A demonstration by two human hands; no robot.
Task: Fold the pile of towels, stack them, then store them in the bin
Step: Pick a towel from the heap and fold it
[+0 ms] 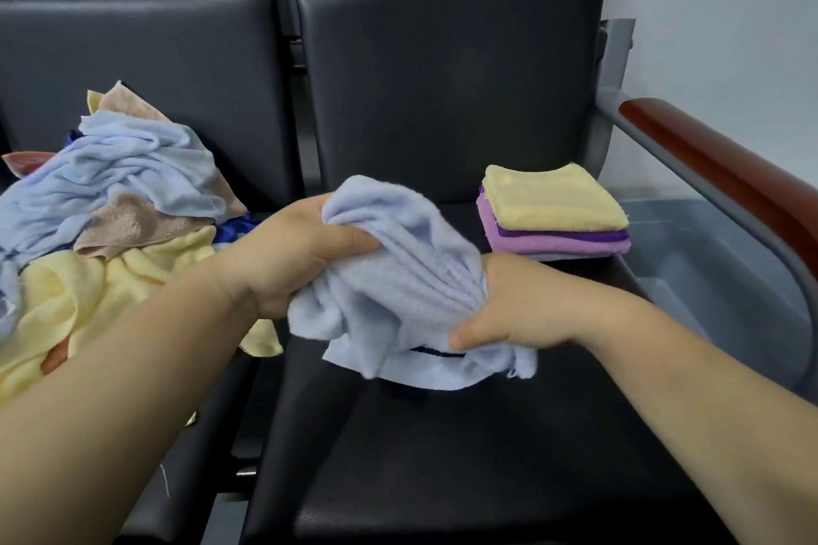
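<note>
Light blue towel [398, 274] bunched at frame centre over the black seat [442, 456], gripped by my left hand [292, 252] and right hand [509, 305], fingers curled into cloth. Unfolded pile [110, 208] at left. Folded stack [553, 212] right of centre, grey bin [708, 261] beside it.

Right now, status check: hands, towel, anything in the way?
Left hand and right hand both grip the crumpled blue towel, unfolded. Folded stack on seat, grey bin beside it. Unfolded pile at left; nothing in the way.
</note>
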